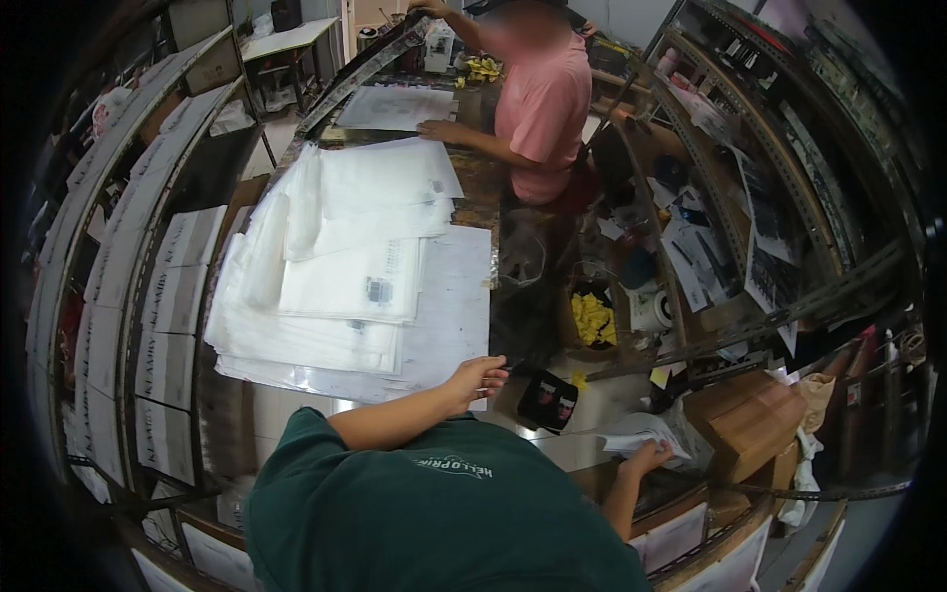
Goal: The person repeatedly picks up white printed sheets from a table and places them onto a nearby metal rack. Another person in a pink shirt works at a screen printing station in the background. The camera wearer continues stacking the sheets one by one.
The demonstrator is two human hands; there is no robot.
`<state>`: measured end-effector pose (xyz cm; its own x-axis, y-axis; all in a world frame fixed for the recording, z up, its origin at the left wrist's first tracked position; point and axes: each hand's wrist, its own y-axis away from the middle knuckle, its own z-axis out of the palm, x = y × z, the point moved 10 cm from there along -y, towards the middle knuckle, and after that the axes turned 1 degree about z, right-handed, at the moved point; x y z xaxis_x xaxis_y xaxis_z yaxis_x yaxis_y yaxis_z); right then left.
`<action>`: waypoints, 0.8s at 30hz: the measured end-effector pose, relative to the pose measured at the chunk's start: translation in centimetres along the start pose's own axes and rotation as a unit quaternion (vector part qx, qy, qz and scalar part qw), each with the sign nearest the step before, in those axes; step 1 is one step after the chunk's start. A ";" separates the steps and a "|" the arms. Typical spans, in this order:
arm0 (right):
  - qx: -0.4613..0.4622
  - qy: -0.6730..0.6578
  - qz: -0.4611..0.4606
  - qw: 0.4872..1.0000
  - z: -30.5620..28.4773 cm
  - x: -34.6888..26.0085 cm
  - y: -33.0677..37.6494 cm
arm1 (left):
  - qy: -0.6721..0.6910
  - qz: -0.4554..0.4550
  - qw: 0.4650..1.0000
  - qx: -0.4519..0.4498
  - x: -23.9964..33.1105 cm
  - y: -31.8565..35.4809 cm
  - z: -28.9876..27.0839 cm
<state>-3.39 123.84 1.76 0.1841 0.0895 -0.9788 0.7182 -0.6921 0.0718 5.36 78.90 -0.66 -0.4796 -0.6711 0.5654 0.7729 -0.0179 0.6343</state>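
Observation:
My left hand hovers by the near right corner of the work table, its fingers loosely bent and apart with nothing visible in them. Down at my right side, my right hand grips a small stack of thin white sheets or bags; which of the two I cannot tell. Ahead of me on the table, overlapping piles of white translucent bags with small dark prints lie on a pale board. Neither hand touches those piles.
Across the table a person in a pink shirt holds up a hinged frame over a flat sheet. Shelves of boxes line the left; metal racks and a cardboard box stand right. A black box sits low ahead.

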 end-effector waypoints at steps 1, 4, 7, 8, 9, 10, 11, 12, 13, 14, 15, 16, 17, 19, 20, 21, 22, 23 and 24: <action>-0.008 0.005 -0.004 1.000 0.2 1.0 -0.7 | 0.004 0.000 1.000 -0.005 -0.1 -0.1 0.2; -0.019 0.029 -0.015 0.999 0.1 4.3 -2.5 | 0.006 -0.002 1.000 -0.018 -0.1 0.1 1.8; -0.020 0.046 -0.011 0.999 0.0 5.0 -2.8 | 0.002 -0.004 0.999 -0.042 -0.1 0.0 3.2; -0.022 0.040 -0.002 0.999 0.1 4.2 -2.1 | 0.002 -0.004 0.999 -0.045 -0.1 0.1 3.4; -0.022 0.035 0.008 0.999 0.1 3.7 -1.6 | 0.001 -0.003 0.999 -0.047 -0.1 0.0 3.5; -0.026 0.018 0.006 0.999 0.0 3.7 -1.5 | -0.002 -0.003 0.999 -0.050 -0.1 -0.2 3.7; -0.030 0.002 0.003 1.000 -0.4 3.9 -1.7 | -0.004 -0.002 0.999 -0.053 -0.1 -0.4 3.8; -0.032 -0.016 0.001 0.999 -0.6 4.0 -1.8 | -0.002 -0.006 0.998 -0.059 -0.2 -0.6 3.9; -0.038 -0.028 0.007 0.999 -0.5 3.9 -1.4 | -0.008 -0.006 0.998 -0.062 -0.2 -0.8 3.9; -0.044 -0.039 0.013 0.998 -0.5 3.5 -0.8 | -0.013 -0.007 0.998 -0.065 -0.2 -0.9 4.0; -0.048 -0.051 0.021 0.997 -0.8 3.3 -0.5 | -0.020 -0.009 0.997 -0.068 -0.2 -0.9 4.0; -0.039 -0.043 0.018 0.998 -1.3 3.7 -1.0 | -0.029 -0.008 0.997 -0.070 -0.1 -0.9 4.3; -0.030 -0.036 0.016 0.999 -1.9 4.4 -1.7 | -0.031 -0.007 0.996 -0.079 0.0 -1.1 4.8; -0.026 -0.020 0.024 0.999 -2.4 4.9 -1.4 | -0.037 -0.008 0.996 -0.083 0.0 -1.1 4.9; -0.028 -0.015 0.028 0.999 -2.5 4.9 -1.4 | -0.038 -0.007 0.995 -0.088 0.1 -1.1 5.3; -0.032 -0.007 0.034 0.999 -2.5 4.8 -0.9 | -0.039 -0.006 0.995 -0.091 0.2 -1.1 5.3; -0.030 -0.013 0.040 0.999 -2.6 4.6 -0.5 | -0.039 -0.005 0.995 -0.093 0.2 -1.2 5.4; -0.029 -0.019 0.045 0.998 -2.8 4.2 -0.3 | -0.033 -0.005 0.995 -0.094 0.2 -1.2 5.5; -0.022 -0.025 0.053 0.998 -3.2 4.4 -0.2 | -0.032 -0.010 0.995 -0.096 0.1 -1.5 5.8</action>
<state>-0.58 126.67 -1.96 0.2275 -0.0203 -0.9736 0.7253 -0.6635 0.1833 1.75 83.18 1.48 -0.5156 -0.6211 0.5903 0.8257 -0.1762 0.5359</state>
